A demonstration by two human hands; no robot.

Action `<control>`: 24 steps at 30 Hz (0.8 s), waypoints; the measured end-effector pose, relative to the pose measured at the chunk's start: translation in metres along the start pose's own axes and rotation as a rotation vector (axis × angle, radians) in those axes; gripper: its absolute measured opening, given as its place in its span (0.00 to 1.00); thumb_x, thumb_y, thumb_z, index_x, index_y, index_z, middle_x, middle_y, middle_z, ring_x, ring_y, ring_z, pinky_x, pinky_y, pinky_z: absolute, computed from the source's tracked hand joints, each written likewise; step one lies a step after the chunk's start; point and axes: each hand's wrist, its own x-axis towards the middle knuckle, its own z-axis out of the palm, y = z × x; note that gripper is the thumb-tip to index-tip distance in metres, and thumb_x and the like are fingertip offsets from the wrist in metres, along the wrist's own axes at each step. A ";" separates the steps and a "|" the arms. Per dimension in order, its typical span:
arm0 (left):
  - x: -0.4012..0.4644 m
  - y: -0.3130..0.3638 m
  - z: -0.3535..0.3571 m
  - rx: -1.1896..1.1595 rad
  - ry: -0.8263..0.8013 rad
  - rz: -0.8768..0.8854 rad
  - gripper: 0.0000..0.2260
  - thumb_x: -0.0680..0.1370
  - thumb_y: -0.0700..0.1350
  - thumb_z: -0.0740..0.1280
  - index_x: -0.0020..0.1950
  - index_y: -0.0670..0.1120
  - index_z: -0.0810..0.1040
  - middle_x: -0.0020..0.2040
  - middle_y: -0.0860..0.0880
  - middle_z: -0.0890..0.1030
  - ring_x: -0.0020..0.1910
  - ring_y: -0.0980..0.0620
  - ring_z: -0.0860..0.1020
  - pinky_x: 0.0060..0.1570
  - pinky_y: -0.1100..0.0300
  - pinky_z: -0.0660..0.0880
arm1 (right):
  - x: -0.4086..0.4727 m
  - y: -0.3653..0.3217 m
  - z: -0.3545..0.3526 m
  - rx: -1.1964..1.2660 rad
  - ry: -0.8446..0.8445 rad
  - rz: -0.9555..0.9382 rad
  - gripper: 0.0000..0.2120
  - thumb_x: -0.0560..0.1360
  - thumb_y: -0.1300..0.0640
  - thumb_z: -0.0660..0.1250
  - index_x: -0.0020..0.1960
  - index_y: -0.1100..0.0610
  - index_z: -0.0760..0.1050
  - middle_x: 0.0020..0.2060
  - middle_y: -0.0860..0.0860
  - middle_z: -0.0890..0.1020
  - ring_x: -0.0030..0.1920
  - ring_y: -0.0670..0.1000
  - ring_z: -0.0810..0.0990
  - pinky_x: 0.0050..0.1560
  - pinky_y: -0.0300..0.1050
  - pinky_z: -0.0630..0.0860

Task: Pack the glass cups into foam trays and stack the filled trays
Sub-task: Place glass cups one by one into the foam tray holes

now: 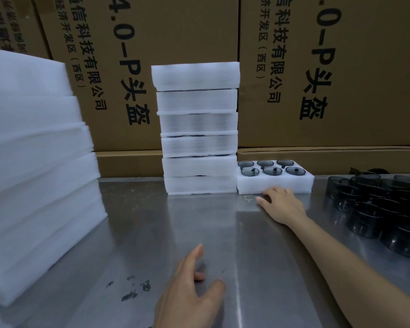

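Right hand [282, 204] grip relaxed, fingertips touching filled foam tray [275, 183], left hand [189, 292] open

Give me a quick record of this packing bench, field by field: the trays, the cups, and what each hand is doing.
filled stack: six foam trays piled at the back of the metal table
tray beside stack: foam tray holding six dark cups, all slots full
loose cups: cluster of dark glass cups at the right edge
empty foam: tall pile of foam sheets on the left
right hand: fingers touching the single tray's near side
left hand: open, holding nothing
backdrop: cardboard boxes
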 end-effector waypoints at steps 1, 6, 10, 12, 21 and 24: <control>0.000 0.001 0.000 -0.001 0.001 0.004 0.27 0.58 0.60 0.63 0.56 0.72 0.61 0.52 0.70 0.73 0.51 0.64 0.76 0.57 0.67 0.69 | -0.001 0.000 -0.001 -0.009 -0.002 -0.004 0.20 0.79 0.40 0.53 0.65 0.49 0.70 0.64 0.49 0.70 0.66 0.53 0.64 0.58 0.51 0.68; 0.002 0.001 -0.001 0.032 0.007 0.011 0.28 0.59 0.61 0.61 0.58 0.73 0.60 0.51 0.71 0.72 0.52 0.66 0.75 0.57 0.69 0.68 | -0.009 -0.005 -0.004 -0.027 0.031 -0.006 0.19 0.79 0.42 0.53 0.64 0.51 0.70 0.65 0.50 0.67 0.65 0.53 0.65 0.59 0.52 0.67; 0.006 -0.002 -0.001 0.018 -0.016 0.007 0.33 0.59 0.60 0.61 0.65 0.67 0.64 0.53 0.71 0.71 0.52 0.65 0.75 0.60 0.64 0.69 | -0.028 -0.010 -0.009 -0.033 0.006 0.019 0.17 0.80 0.45 0.53 0.63 0.52 0.68 0.63 0.51 0.73 0.64 0.54 0.66 0.59 0.51 0.65; 0.007 -0.002 -0.001 0.016 -0.028 0.014 0.35 0.60 0.60 0.61 0.68 0.64 0.64 0.53 0.70 0.71 0.53 0.64 0.75 0.60 0.61 0.70 | -0.044 -0.013 -0.013 -0.005 -0.016 0.025 0.14 0.80 0.47 0.53 0.60 0.53 0.69 0.62 0.51 0.74 0.63 0.53 0.67 0.57 0.50 0.67; -0.001 0.006 -0.005 -0.007 -0.021 0.021 0.27 0.74 0.45 0.65 0.73 0.49 0.66 0.57 0.45 0.78 0.50 0.48 0.77 0.58 0.53 0.72 | -0.175 -0.035 -0.042 0.027 -0.011 -0.054 0.20 0.81 0.49 0.52 0.71 0.52 0.65 0.70 0.48 0.68 0.70 0.50 0.64 0.68 0.45 0.62; -0.017 0.011 -0.010 0.000 0.000 0.054 0.24 0.75 0.42 0.65 0.71 0.46 0.68 0.60 0.44 0.77 0.47 0.50 0.75 0.56 0.58 0.71 | -0.228 -0.042 -0.053 0.023 -0.013 -0.082 0.20 0.81 0.48 0.52 0.72 0.51 0.64 0.72 0.48 0.65 0.72 0.49 0.62 0.70 0.43 0.60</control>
